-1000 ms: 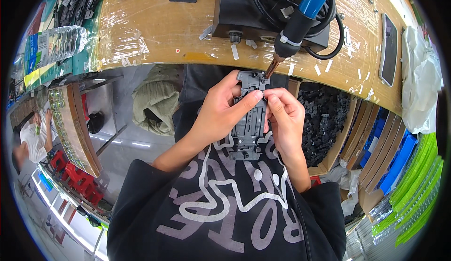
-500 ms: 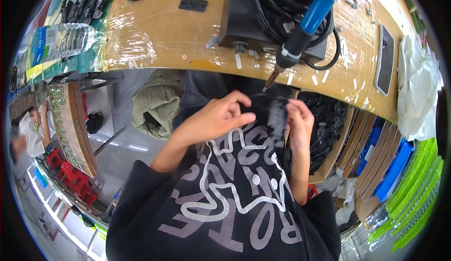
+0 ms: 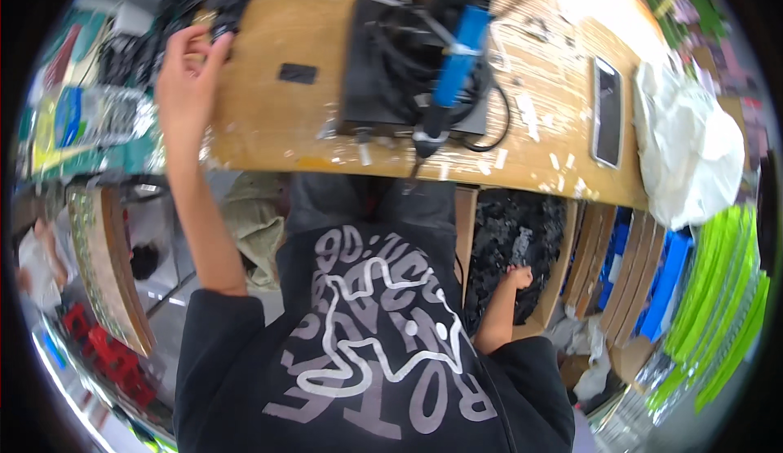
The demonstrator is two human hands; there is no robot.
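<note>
My left hand [image 3: 189,78] reaches over the far left of the bench. Its thumb and fingers are apart and curved, beside a row of black plastic parts [image 3: 232,0]. Down at my right, my right hand [image 3: 520,277] is closed over a cardboard box [image 3: 563,261] heaped with black parts [image 3: 510,216]. A dark plastic part [image 3: 521,246] with a greyish sheen sticks out from its fingertips. A soldering iron [image 3: 457,66] with a blue handle hangs tip down at the bench edge, in front of a black box-shaped unit [image 3: 359,86] with coiled cables.
A flat black plate [image 3: 298,73] lies on the wooden bench [image 3: 269,135]. To the right are a phone [image 3: 606,110], white scraps and a white plastic bag [image 3: 685,139]. Cardboard dividers [image 3: 587,257] and green strips [image 3: 718,306] stand beyond the parts box. A plastic bottle [image 3: 110,116] lies at left.
My hands were together before my chest, at a dark part. The left has moved out to the far left of the bench; the right has dropped to the parts box. My view has shifted.
</note>
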